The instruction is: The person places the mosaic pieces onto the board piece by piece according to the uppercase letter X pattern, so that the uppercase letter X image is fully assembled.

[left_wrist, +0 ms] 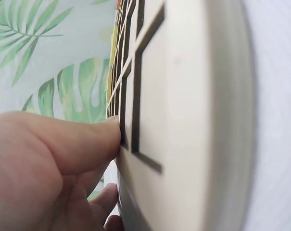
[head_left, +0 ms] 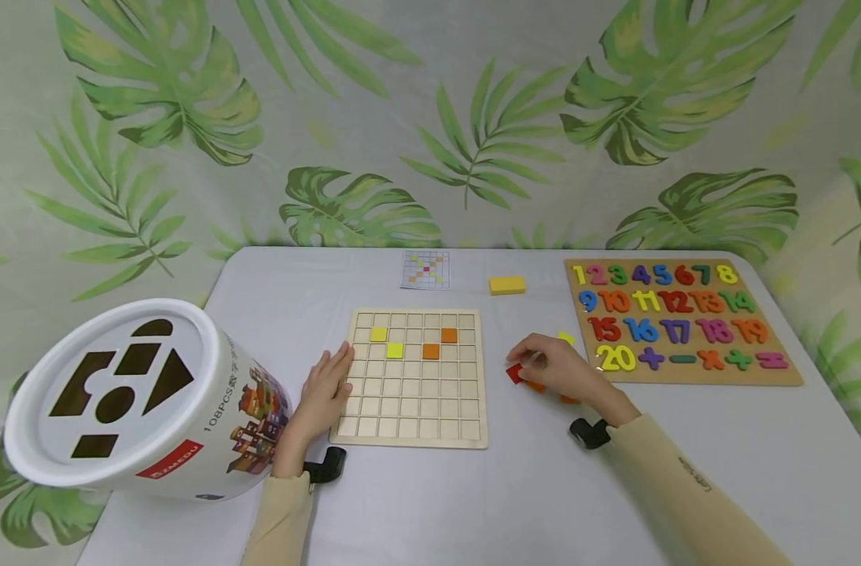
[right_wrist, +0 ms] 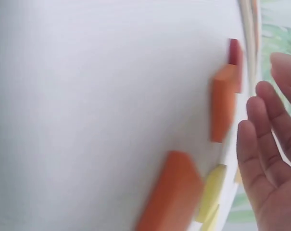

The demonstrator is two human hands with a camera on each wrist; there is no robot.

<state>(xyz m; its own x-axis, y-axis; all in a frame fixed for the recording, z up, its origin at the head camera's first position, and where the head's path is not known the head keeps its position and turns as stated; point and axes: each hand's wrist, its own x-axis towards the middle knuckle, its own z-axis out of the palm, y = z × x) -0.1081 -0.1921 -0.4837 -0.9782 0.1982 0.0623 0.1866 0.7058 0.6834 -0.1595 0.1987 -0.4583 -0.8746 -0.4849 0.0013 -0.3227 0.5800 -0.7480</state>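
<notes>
Head view: the left hand (head_left: 329,391) lies with straight fingers against the left edge of the wooden grid board (head_left: 416,409), which sits flat in the middle of the pale surface (head_left: 515,503); the left wrist view shows a fingertip pressed on the board's rim and gripping nothing. Four square tiles sit in the board's upper rows: two yellow tiles (head_left: 387,343) to the left and two orange tiles (head_left: 439,343) to the right. The right hand (head_left: 557,368) hovers over a small cluster of loose pieces just right of the board, with a red tile (head_left: 514,374) at its fingertips and orange ones peeking out beneath the palm. In the right wrist view (blurred) its fingers look spread and relaxed beside the pieces, apparently holding none. A number puzzle board (head_left: 685,326) lies at the far right, a yellow block (head_left: 506,285) and a small pattern card (head_left: 426,270) lie behind the grid, and a white shape-sorter bucket (head_left: 140,401) lies on its side at the left edge.
</notes>
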